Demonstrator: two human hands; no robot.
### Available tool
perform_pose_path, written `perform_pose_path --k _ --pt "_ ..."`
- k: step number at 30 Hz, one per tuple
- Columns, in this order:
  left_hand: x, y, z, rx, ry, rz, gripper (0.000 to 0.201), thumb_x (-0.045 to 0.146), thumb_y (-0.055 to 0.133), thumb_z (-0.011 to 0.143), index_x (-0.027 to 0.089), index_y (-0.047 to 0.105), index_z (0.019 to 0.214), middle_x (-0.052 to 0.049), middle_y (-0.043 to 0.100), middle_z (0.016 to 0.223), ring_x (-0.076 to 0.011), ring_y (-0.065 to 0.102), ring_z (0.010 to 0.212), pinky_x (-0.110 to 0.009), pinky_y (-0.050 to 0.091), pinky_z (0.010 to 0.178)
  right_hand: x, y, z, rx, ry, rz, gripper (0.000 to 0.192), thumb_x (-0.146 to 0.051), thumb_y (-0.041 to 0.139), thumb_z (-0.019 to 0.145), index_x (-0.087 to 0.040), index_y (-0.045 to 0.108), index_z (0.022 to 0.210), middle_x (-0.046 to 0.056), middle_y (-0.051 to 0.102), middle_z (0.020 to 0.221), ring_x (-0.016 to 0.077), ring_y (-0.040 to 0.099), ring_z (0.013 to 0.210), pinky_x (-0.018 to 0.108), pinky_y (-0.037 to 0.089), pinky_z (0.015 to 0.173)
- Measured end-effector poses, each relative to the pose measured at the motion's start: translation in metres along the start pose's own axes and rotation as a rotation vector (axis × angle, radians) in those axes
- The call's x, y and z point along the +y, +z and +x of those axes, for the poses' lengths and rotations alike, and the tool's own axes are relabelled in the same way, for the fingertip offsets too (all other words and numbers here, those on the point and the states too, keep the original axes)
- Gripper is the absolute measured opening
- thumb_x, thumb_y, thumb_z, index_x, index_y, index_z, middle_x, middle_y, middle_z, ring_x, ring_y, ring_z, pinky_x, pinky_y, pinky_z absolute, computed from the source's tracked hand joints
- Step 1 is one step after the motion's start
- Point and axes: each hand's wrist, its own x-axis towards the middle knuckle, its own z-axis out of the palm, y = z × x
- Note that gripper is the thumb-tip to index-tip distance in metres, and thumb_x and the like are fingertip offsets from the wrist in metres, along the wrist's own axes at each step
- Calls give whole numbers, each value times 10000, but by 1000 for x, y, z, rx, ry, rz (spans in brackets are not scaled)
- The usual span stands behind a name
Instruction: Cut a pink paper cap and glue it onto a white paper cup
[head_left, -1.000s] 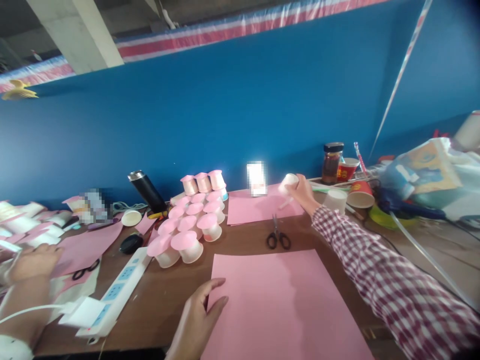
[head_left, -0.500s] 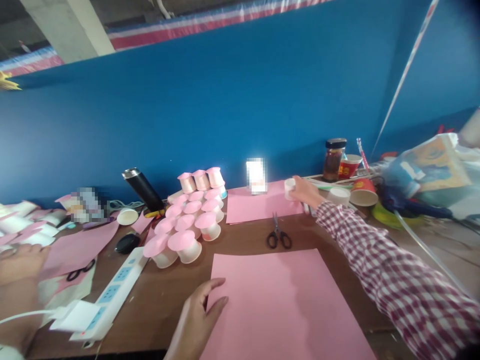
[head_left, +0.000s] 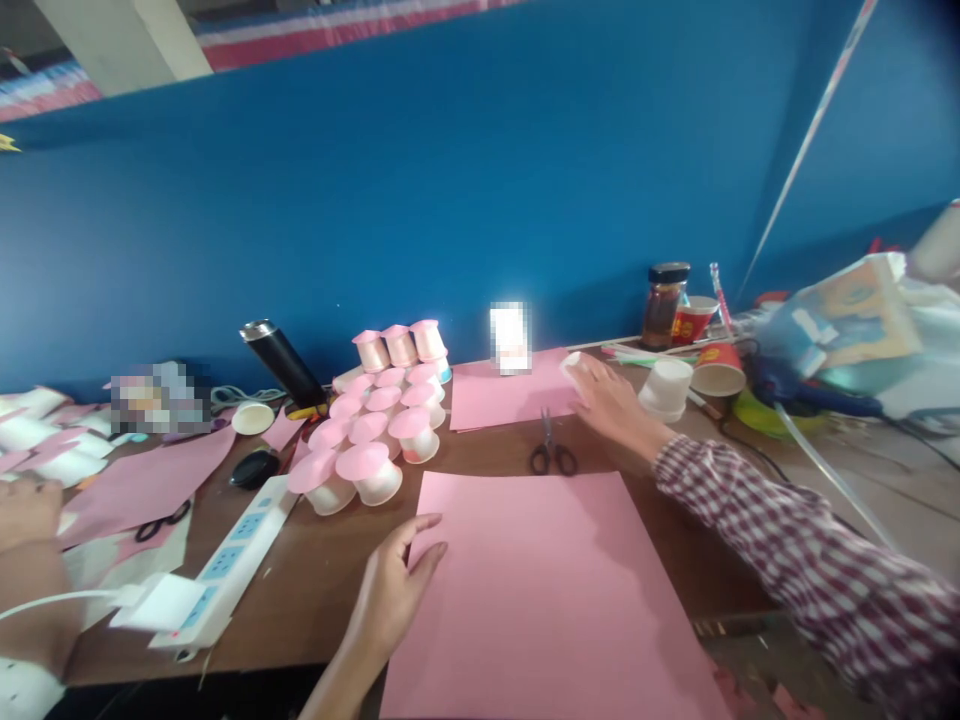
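A large sheet of pink paper (head_left: 532, 580) lies in front of me. At its left edge rests my left hand (head_left: 397, 580), thumb and fingers apart, holding nothing. My right hand (head_left: 611, 400), in a checked sleeve, reaches over the far pink sheets (head_left: 506, 395). Its fingers are around a small white paper cup (head_left: 574, 361), which is tilted and mostly hidden behind them. Black-handled scissors (head_left: 553, 455) lie between the two paper piles. A group of white cups topped with pink paper discs (head_left: 367, 462) stands to the left, three of them stacked on others at the back.
Beside my right wrist is an upturned white cup (head_left: 666, 390), near a red cup (head_left: 718, 368) and a jar (head_left: 665, 305). At left are a power strip (head_left: 236, 560), a black flask (head_left: 281, 365) and another person's hand (head_left: 30, 510). A blue partition (head_left: 450, 180) stands behind.
My right hand has turned flatter over the white cup, which now tilts. The view has shifted slightly. My left hand stays at the paper's left edge.
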Motion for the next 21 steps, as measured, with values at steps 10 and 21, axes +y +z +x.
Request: perform_pose_path --k 10,21 --pt "9 6 -6 -15 13 55 376 416 568 764 203 639 1065 -81 657 1133 -253 593 1074 -406 449 950 28 31 39 184 277 210 346 -216 482 762 -136 448 1097 174 547 1058 329 546 956 453 454 785" --pt "17 28 4 -8 114 146 362 414 558 776 183 652 1037 -97 677 1088 -252 622 1028 -398 481 916 44 33 26 198 356 326 457 -283 486 767 -127 424 1191 153 532 1149 300 473 1101 445 404 927"
